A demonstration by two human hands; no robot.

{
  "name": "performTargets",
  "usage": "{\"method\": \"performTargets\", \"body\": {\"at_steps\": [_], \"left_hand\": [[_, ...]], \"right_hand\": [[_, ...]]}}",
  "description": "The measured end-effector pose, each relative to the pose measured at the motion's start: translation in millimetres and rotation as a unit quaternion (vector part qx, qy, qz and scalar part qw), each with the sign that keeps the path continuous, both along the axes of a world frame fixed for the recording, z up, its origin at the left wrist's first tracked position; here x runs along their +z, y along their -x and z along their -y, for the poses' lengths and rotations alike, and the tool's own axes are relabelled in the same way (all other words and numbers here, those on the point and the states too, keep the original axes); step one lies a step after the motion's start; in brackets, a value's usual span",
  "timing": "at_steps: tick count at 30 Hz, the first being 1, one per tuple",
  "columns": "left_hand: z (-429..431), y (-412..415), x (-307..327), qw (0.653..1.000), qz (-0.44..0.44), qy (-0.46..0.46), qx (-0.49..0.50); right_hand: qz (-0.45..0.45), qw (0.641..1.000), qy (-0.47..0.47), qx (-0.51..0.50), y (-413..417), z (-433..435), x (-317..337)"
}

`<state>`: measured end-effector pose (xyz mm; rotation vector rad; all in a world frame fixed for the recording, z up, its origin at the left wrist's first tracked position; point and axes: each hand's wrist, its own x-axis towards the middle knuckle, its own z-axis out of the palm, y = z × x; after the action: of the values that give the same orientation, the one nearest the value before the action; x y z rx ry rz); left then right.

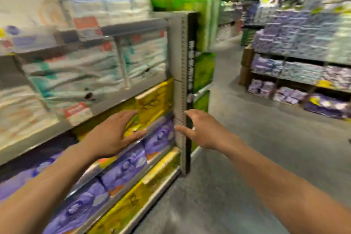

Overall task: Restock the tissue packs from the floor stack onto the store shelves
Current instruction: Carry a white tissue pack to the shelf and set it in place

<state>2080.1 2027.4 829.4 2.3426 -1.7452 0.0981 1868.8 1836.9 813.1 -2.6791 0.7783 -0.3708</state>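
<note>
Both fingers [129,114] spread, left hand [112,135] at yellow packs [153,100], right hand [205,131] by upright [179,62]

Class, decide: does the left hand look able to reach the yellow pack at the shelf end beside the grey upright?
Probably yes. The left hand is open and empty, its fingertips lie close to the front of the yellow pack, and nothing stands between them.
</note>
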Motion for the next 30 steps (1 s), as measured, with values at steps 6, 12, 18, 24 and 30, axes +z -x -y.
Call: {"method": "performTargets", "body": {"at_steps": [6,12,18,24,30], "left_hand": [[180.8,141.6,-59.3,0.994,-0.057,-0.02,-0.086],[331.1,278.2,-122.3,0.973,-0.129,-0.087,-0.173],[475.2,380.5,-155.4,0.937,-0.157,-0.14,-0.279],[656.9,456.8,-186.7,0.886,-0.141,-0.161,-0.41],[830.6,543.6,-171.7,0.832,-0.109,-0.178,-0.514]], "right_hand": [[-0.088,0.989,-0.049,-0.109,177.9,124.2,-32.6],[-0.107,0.957,-0.105,-0.247,325.4,216.1,-68.3],[-0.086,0.902,-0.213,-0.366,423.3,296.0,-121.9],[-0.02,0.834,-0.249,-0.492,503.8,410.3,-183.9],[0.017,0.747,-0.273,-0.606,569.5,510.3,-150.9]]}}
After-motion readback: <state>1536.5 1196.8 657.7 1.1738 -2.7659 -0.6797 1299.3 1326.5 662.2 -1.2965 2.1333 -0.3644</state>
